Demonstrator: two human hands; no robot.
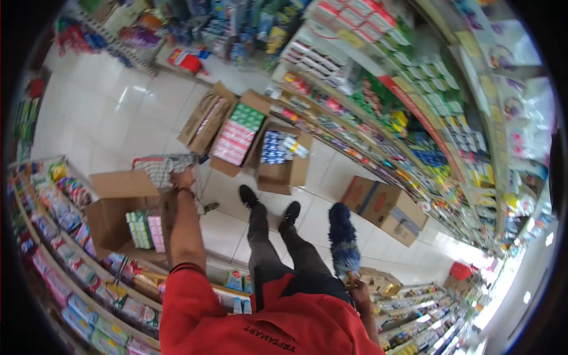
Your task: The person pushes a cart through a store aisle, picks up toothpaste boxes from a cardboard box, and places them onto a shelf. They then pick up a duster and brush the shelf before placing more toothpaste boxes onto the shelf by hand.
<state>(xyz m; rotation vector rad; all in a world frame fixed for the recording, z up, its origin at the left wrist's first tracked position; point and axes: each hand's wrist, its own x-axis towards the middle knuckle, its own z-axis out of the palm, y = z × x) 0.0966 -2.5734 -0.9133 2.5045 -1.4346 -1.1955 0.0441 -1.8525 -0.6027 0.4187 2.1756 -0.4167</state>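
Duster [344,239], blue and fluffy at lower centre, looks light and soft, best gripped by its thin handle, where the hand [359,294] at lower right is closed around it, while the other hand [183,177] rests fingers-down on the basket [158,166] at centre left.

"YETAMART", apparently, on the red shirt [278,328] (letters upside down in this view)
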